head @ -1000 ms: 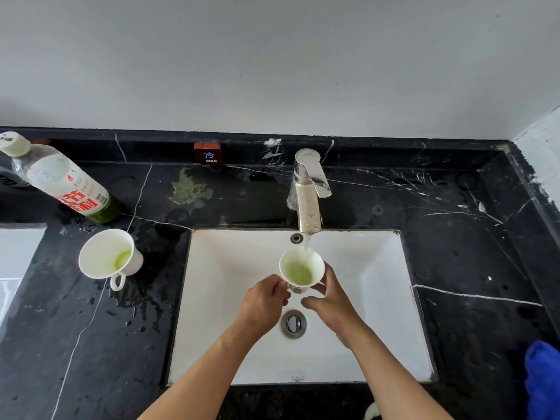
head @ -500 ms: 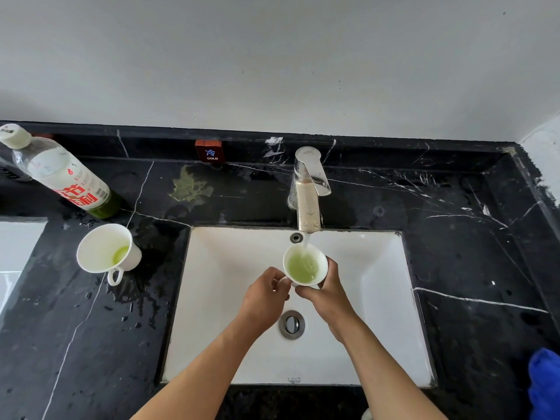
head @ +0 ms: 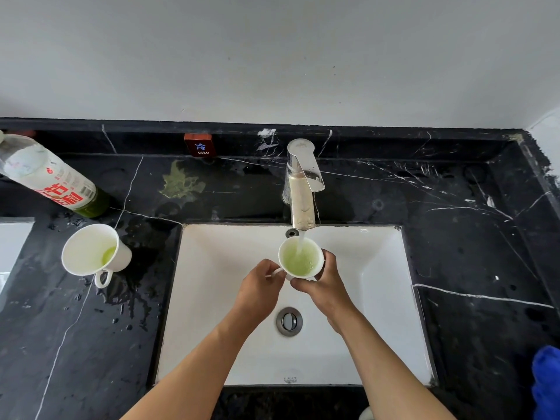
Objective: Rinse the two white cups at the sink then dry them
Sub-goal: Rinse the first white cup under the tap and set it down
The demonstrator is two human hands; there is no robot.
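Rinse under way on the first cup (head: 300, 258), held upright over the sink (head: 378, 298) beneath the running tap (head: 301, 189); greenish water inside. Second cup (head: 91, 250) stands on the counter (head: 469, 253), residue unrinsed. Drying outstanding. Left hand (head: 260, 287) apparently pinches the handle; right hand (head: 325, 284) clasps the body.
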